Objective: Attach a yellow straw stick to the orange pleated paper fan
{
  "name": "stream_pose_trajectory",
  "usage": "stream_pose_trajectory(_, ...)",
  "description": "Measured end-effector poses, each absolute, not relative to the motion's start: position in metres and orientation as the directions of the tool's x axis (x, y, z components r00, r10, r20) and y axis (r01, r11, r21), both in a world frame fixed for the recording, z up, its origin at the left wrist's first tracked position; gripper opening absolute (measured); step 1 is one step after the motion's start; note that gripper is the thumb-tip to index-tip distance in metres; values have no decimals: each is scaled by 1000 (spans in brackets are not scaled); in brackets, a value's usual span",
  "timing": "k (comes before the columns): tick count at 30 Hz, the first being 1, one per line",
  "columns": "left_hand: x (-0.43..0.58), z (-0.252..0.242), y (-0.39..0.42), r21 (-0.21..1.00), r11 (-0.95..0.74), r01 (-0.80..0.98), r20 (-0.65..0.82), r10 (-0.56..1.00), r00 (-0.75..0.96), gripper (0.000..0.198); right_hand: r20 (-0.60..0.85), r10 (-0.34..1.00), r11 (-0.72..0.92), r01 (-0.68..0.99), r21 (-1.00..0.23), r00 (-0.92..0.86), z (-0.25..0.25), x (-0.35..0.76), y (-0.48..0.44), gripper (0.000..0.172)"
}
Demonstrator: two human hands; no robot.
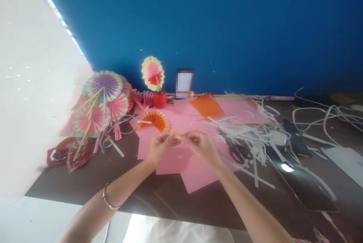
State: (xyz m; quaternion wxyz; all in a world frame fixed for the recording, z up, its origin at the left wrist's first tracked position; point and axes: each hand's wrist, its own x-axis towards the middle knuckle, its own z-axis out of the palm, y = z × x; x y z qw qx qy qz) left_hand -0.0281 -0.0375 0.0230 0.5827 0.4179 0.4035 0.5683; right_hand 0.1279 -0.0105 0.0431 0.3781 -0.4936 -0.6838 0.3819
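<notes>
My left hand (159,147) and my right hand (202,145) meet above pink paper sheets (195,173) on a dark table (141,193). Both pinch a small folded yellow-orange paper strip (178,134) between their fingertips. Just behind the hands lies a half-open orange paper fan (154,120). Black-handled scissors (236,151) rest a little to the right of my right hand. A metal bangle sits on my left wrist.
Several pleated paper fans on straws (99,106) lie at the left. A fan in a red pot (159,98) stands by the blue wall. White paper strips (255,133), an orange sheet (207,107), white cables (326,118) and a dark glossy device (303,184) fill the right.
</notes>
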Motion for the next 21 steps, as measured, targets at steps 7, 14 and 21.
stream_pose_trajectory(7, -25, 19, -36, 894, 73, -442, -57, 997, 50, 32, 149, 974, 203, 365, -908, -170, 42, 122, -13, 25)
stream_pose_trajectory(14, -25, 15, -34, 947, 66, -314, -87, 995, -55, 28, 146, 967, 211, 336, -918, -207, 42, 121, -14, 27)
stream_pose_trajectory(21, -29, 13, -32, 924, 17, -382, -91, 980, -175, 27, 162, 967, 226, 361, -905, -199, 40, 125, -12, 22)
